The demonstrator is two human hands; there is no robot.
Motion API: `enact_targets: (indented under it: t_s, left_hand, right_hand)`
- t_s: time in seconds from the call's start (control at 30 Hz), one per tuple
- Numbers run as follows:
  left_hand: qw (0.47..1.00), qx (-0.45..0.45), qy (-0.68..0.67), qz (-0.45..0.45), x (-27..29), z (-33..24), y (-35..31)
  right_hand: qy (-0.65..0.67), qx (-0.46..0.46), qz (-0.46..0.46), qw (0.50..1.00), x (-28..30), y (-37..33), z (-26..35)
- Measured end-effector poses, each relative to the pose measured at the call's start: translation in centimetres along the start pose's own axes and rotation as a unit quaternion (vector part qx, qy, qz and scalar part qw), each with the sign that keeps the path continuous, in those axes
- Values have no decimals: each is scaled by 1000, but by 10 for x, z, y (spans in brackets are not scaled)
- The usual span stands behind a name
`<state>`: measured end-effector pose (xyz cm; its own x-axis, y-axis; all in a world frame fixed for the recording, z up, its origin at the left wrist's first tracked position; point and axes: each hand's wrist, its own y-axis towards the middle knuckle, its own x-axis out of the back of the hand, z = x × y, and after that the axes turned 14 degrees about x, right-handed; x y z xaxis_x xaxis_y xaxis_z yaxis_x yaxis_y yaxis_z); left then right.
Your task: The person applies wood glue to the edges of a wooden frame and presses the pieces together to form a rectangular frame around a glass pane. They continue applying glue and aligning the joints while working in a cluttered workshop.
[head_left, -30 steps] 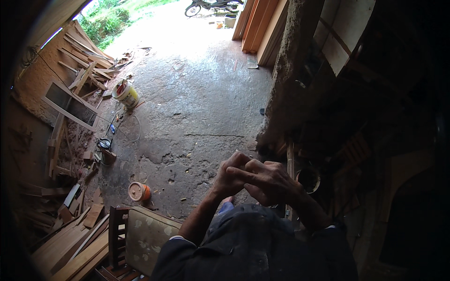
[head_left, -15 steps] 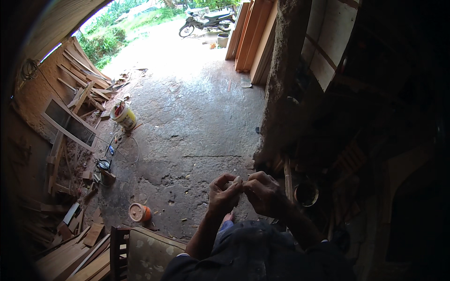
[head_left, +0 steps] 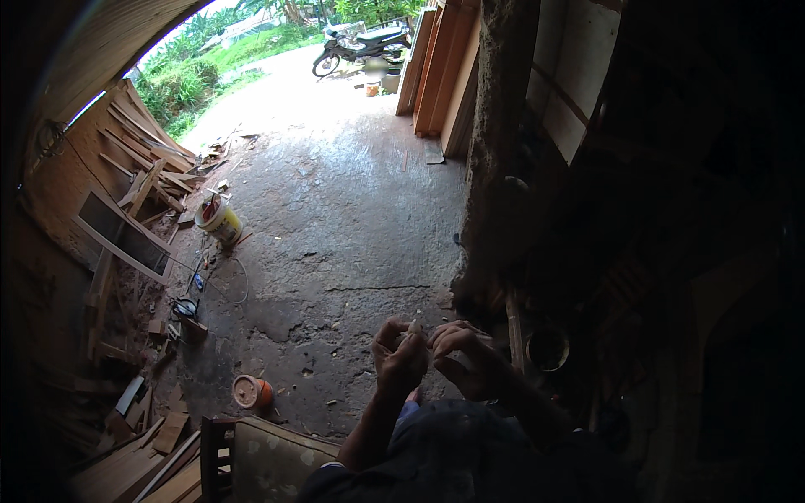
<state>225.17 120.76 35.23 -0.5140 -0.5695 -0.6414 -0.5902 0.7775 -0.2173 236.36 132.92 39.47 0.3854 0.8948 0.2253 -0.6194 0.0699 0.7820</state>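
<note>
Both hands worked a small pale piece at chest height over the concrete floor point(head_left: 335, 251).

We had the left hand point(head_left: 398, 360) and right hand point(head_left: 461, 365) almost touching, fingers curled, pinching the small pale piece point(head_left: 412, 329) between the fingertips; what it was we could not tell. Best kept close and steady, grip light, away from the orange pot point(head_left: 251, 391) and wood scraps point(head_left: 126, 218).

Concrete floor point(head_left: 335, 243) – rough, cracked; wood offcuts point(head_left: 138, 180) – matt.
</note>
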Motion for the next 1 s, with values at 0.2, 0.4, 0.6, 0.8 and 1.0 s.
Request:
enact_targets:
  t_s: [0.2,0.4,0.6,0.8,1.0]
  left_hand:
    - [967,-157,176,-96,-11,9,-16]
    - [775,-409,471,-101,-6,-5,-3]
    - [701,-320,637,13,3,-18,-10]
    - [690,-212,689,-56,5,10,-2]
    - [717,-197,665,-72,15,27,5]
  right_hand:
    - [522,-158,-269,793,-14,-13,-6]
    - [607,-198,-278,717,-3,-11,-9]
    - [304,-280,-40,910,30,-9,-4]
    - [-135,-160,143,967,7,-5,-3]
    - [-368,-41,171,913,-23,-13,1]
